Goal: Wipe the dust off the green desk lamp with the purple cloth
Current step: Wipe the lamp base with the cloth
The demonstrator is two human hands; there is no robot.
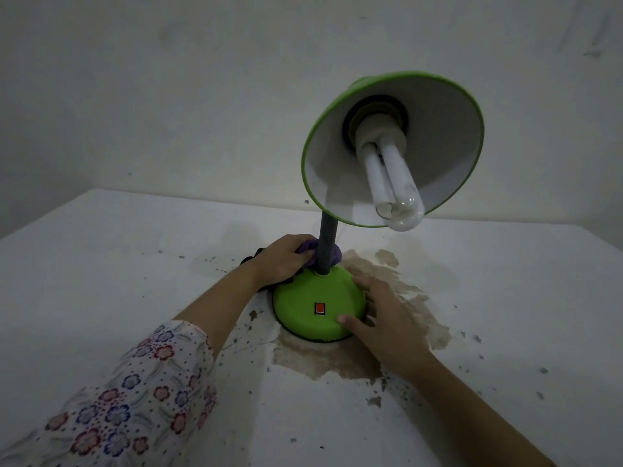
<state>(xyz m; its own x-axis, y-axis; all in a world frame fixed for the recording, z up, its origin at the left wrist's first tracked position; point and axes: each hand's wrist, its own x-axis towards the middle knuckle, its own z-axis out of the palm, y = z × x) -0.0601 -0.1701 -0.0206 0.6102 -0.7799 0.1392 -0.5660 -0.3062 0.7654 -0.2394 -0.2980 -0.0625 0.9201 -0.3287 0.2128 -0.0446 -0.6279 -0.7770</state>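
The green desk lamp stands on a white surface, its round green base [305,299] bearing a red switch [320,308]. A grey flexible neck [327,246] rises to the green shade [438,136], tilted toward me with a white bulb [392,183] showing. My left hand [285,261] grips the purple cloth [333,255], which wraps round the bottom of the neck; most of the cloth is hidden behind the hand and neck. My right hand [384,318] rests on the base's right side with fingers spread and fairly straight, thumb on the front rim.
The white surface [135,264] is chipped and speckled, with a brown stain [397,284] under and to the right of the lamp. A dark object [251,259] pokes out behind my left hand. A pale wall [202,96] rises just behind the lamp.
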